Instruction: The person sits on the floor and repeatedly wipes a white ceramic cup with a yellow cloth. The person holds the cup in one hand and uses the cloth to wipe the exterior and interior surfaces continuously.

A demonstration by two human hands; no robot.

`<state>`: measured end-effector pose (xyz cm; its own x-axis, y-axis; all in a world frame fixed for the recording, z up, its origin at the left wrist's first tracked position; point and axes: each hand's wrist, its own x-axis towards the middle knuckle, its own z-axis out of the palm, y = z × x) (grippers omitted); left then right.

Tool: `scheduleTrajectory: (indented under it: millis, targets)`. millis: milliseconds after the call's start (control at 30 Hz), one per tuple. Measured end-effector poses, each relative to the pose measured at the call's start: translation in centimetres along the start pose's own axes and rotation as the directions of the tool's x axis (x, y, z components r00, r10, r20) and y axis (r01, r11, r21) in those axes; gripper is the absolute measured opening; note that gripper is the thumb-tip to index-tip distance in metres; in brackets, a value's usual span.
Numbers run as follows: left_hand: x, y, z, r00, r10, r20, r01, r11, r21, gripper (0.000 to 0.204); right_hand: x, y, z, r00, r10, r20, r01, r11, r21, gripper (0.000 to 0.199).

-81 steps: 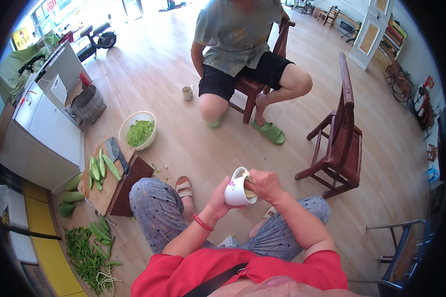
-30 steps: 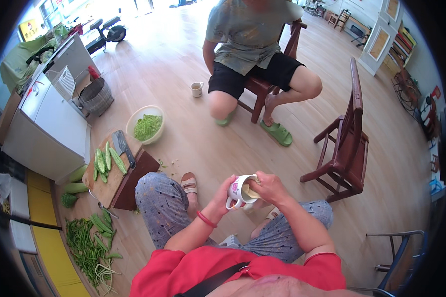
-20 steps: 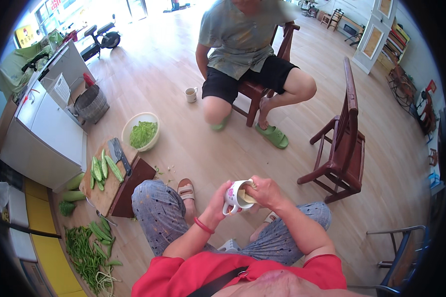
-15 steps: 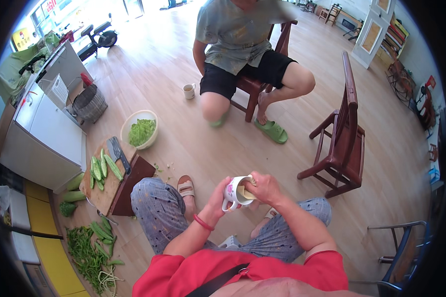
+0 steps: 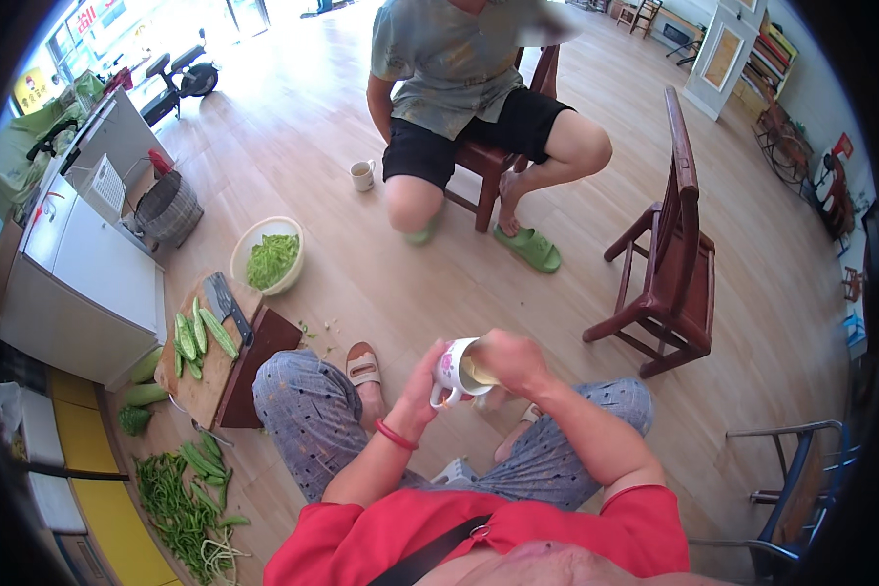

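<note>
A white mug (image 5: 449, 369) with a pink flower pattern is tilted in front of me, its mouth toward the right. My left hand (image 5: 422, 383), with a red band at the wrist, wraps round its left side; the handle points down toward me. My right hand (image 5: 520, 363) is closed at the mug's mouth, its fingers curled and smeared by motion. Something pale yellow (image 5: 478, 372) shows at the opening, beside the right fingers. Whether it is held by them or lies inside the mug, I cannot tell.
At left, a wooden cutting board (image 5: 188, 389) bears split green vegetables and a cleaver (image 5: 227, 301). Beyond stands a bowl (image 5: 302, 271) of leafy greens. Green peppers (image 5: 171, 493) lie on the floor. Another person (image 5: 449, 73) sits opposite, near a cup (image 5: 362, 177). A wooden chair (image 5: 676, 254) stands right.
My right hand has shifted slightly up and now covers more of the mug's mouth. The mug has moved slightly left and up. The whole view has shifted a little.
</note>
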<state>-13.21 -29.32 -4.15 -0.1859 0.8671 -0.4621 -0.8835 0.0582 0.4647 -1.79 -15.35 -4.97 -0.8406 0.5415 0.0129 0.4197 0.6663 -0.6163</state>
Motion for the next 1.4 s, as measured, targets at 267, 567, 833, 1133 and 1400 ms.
scheduleTrajectory:
  millis: [267, 567, 833, 1133, 1400]
  targets:
    - [0.6, 0.1, -1.6, 0.774, 0.633, 0.025, -0.514, 0.604, 0.609, 0.031, 1.3, -0.5, -0.7, 0.957, 0.288, -0.030, -0.261, 0.903, 0.340, 0.032]
    - [-1.7, 2.4, -2.3, 0.465, 0.636, 0.615, -0.551, -0.335, 0.764, 0.030, 1.6, -1.3, 1.2, 0.939, 0.299, 0.172, -0.344, 0.795, 0.500, 0.031]
    - [-3.3, 4.9, -2.3, 0.546, 0.412, 0.730, -0.777, -0.079, 0.625, 0.029, 1.6, -2.9, -0.6, 0.954, -0.275, 0.117, 0.237, 0.935, 0.264, 0.015]
    - [-3.4, 1.8, -4.2, 0.882, 0.179, 0.437, -0.456, 0.560, 0.692, 0.018, -1.9, -4.5, 0.0, 0.789, -0.611, 0.061, 0.614, 0.789, -0.031, 0.013]
    - [-3.1, 1.9, -3.4, 0.876, 0.476, -0.079, -0.394, 0.800, 0.453, 0.009, 0.1, -1.4, 2.2, 0.902, 0.098, 0.420, -0.426, 0.358, 0.831, 0.024]
